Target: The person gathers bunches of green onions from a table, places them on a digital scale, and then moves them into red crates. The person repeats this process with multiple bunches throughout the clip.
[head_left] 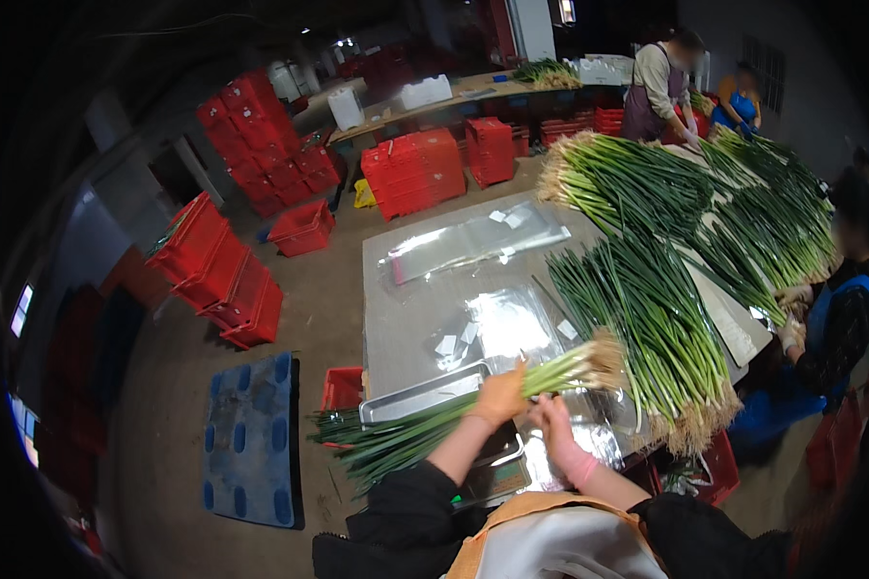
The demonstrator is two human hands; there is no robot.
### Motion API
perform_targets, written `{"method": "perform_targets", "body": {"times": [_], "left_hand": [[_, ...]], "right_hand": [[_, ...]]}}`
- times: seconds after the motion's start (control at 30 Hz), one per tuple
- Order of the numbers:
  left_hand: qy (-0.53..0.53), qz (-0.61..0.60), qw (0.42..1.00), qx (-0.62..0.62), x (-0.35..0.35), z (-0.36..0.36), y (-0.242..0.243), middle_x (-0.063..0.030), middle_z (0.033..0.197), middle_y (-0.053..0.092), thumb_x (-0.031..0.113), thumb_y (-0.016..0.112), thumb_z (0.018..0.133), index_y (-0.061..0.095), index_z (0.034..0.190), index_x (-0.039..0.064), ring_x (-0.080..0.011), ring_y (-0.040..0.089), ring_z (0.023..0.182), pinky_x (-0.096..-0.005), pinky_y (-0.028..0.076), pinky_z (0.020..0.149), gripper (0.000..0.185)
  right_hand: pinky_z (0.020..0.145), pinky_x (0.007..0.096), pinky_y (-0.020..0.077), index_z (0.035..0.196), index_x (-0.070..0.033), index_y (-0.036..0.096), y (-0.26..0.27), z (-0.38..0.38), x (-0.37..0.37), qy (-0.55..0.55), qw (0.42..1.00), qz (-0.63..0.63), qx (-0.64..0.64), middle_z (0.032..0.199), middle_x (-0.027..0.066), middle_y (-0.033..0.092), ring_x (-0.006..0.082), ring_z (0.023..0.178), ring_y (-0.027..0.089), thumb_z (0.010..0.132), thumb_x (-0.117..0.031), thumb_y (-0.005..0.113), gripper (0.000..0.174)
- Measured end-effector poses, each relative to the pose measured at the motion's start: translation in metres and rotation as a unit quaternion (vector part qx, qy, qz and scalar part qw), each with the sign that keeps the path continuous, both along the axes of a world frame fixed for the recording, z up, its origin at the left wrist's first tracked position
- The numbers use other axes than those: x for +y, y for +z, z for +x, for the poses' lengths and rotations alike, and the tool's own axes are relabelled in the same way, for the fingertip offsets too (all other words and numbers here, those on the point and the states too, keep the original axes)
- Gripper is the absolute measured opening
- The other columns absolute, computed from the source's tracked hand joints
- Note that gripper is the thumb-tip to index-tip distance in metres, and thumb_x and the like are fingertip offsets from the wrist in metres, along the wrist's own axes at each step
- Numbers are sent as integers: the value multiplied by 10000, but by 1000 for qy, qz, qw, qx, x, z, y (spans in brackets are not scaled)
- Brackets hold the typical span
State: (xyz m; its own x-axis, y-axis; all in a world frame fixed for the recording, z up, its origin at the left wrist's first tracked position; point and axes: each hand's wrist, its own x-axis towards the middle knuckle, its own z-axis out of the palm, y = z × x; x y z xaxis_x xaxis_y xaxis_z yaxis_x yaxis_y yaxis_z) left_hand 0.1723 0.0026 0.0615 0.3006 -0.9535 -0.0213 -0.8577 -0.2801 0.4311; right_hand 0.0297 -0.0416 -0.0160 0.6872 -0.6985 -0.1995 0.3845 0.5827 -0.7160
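Observation:
A bunch of green onions (423, 427) lies across a metal tray (434, 391) on what looks like a scale, its leaves reaching past the table's left edge and its roots pointing right. My left hand (502, 393), in an orange glove, is closed around the pale stems. Just below the stems is my right hand (556, 427), in a pink glove, with its fingers bent; whether it grips anything is hidden. Clear plastic sheets (514, 322) and small white paper slips (446, 345) lie behind the bunch. To the right is a large pile of green onions (644, 326), roots towards me.
More green onions (637, 181) cover the table's far right, where co-workers (659, 94) handle them. Long plastic bags (478, 242) lie on the tabletop (391, 318). Stacked red crates (224, 275) and a blue pallet (252, 441) stand on the floor at left.

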Motion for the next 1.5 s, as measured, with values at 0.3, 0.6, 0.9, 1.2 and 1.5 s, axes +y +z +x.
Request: {"method": "perform_targets", "body": {"times": [0.3,0.6,0.9,1.2,1.5], "left_hand": [[-333,-217,916,52,-56,-132,66,-222,1231,439,189,725,635,330,1314,-24,-350,437,1149,-435,342,993,813],[-69,192,979,25,-15,-111,-81,-172,981,581,432,637,767,555,1055,-15,-316,533,990,-418,442,839,538],[-137,297,945,-6,-39,-106,-121,-218,1077,535,143,555,752,533,1040,-10,-325,579,967,-413,449,820,327],[32,184,978,95,-34,-144,-111,-221,1078,512,150,552,762,521,1030,-5,-374,572,989,-416,452,864,311],[40,208,954,211,-20,-118,-135,-254,1124,482,80,530,786,514,1086,19,-403,522,1051,-425,433,900,307]], "right_hand": [[791,336,441,1364,-63,305,102,-172,-128,-332,926,-31,-175,862,62,562,192,803,550,787,-156,603,656],[956,372,334,1291,19,412,224,-454,-50,-440,824,-314,-171,876,58,437,201,916,443,810,-38,549,504],[583,273,433,945,-3,629,219,-336,-45,-360,659,-316,581,751,7,564,116,649,528,669,-161,692,324],[698,404,493,1004,-88,601,9,-243,-35,179,691,-371,594,884,157,646,313,808,621,644,-269,698,414],[521,425,478,715,-117,614,-106,-224,6,136,631,-535,546,625,126,598,340,590,594,773,-270,536,182]]}}
